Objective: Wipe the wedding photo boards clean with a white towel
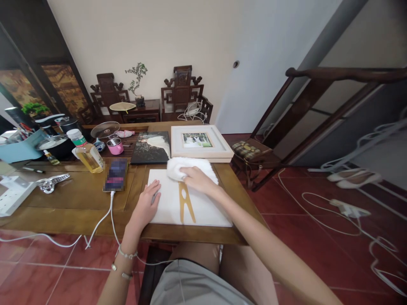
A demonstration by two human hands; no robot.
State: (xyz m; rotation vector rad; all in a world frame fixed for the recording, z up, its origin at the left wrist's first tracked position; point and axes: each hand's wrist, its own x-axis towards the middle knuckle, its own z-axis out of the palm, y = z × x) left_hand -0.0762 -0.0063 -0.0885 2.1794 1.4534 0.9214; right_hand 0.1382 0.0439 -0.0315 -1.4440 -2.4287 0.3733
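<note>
One white cloth (208, 168) hides far right corner of board (167, 207).

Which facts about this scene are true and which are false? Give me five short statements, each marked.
1. The right hand is on the white cloth. True.
2. The left hand is lifted off the white board. False: it rests on the board.
3. A yellow piece is on the board. True.
4. The pink cup is right of the white frame. False: it is to the left.
5. The phone has a cable plugged in. True.
</note>
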